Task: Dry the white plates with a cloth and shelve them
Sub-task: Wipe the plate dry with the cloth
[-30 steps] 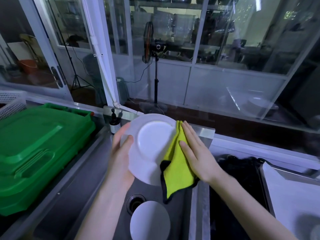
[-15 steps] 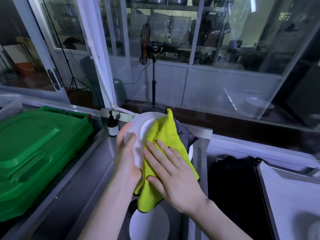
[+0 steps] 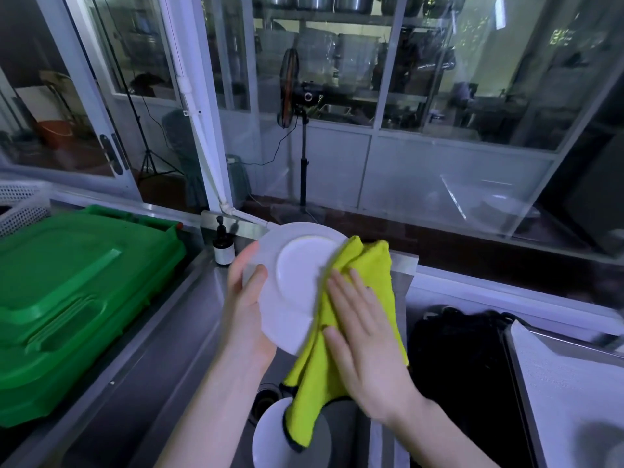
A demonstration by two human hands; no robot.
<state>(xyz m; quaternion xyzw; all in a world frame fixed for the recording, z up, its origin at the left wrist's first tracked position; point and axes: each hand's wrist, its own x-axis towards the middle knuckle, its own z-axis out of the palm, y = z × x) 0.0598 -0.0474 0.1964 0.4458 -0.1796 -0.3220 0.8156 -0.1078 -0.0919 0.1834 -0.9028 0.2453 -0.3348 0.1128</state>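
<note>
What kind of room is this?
Probably a restaurant kitchen's dishwashing spot: there is a steel sink, big metal pots at the back, and a white plate being wiped with a cloth.

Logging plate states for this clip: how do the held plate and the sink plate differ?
The held plate is tilted, gripped by the left hand, with the cloth pressed to it by the right hand; the sink plate lies flat, untouched by hands. Both white, round.
</note>
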